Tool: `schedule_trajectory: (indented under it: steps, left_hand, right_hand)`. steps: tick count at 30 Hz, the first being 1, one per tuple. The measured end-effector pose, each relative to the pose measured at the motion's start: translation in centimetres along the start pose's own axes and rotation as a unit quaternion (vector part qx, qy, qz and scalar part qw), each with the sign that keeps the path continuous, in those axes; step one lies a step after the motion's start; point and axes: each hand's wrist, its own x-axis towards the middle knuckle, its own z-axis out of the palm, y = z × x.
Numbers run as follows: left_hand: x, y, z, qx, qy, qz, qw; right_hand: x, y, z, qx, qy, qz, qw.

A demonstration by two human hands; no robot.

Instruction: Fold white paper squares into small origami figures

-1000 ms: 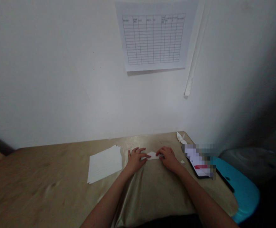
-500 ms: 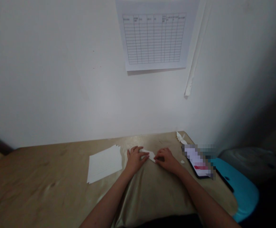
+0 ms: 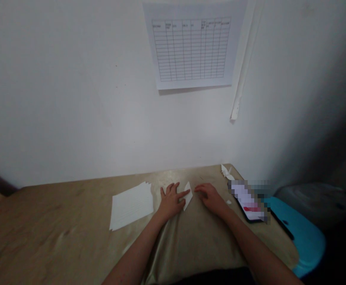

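A small folded white paper, pointed at both ends, lies on the brown-covered table. My left hand is spread, with its index finger resting on the paper and the thumb by its lower part. Just right of the paper is my right hand, its fingers loosely bent and apart, with nothing seen in it. A stack of white sheets lies to the left of my left hand.
On the right are a phone with a lit, blurred screen, a crumpled paper scrap and a tiny scrap. A turquoise stool stands beyond the table edge. A printed table sheet hangs on the wall.
The folded paper has turned from lying crosswise to nearly upright in view. My right hand has let go of it and its fingers have opened slightly. My left index finger has stretched out over it.
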Motion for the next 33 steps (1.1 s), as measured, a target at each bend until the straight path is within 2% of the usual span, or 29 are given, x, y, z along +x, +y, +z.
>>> schedule_trajectory:
  steps: [8, 22, 33]
  left_hand:
    - [0.2, -0.1, -0.1, -0.042, 0.054, -0.021, 0.997]
    - [0.1, -0.3, -0.1, -0.026, 0.027, 0.008, 0.999]
    - [-0.1, -0.1, -0.4, -0.019, 0.020, 0.014, 1.000]
  right_hand:
    - [0.0, -0.1, 0.2, -0.010, -0.024, -0.010, 1.000]
    - [0.6, 1.0, 1.4, -0.017, 0.001, -0.075, 0.997]
    - [0.3, 0.1, 0.9, -0.078, 0.029, -0.059, 0.995]
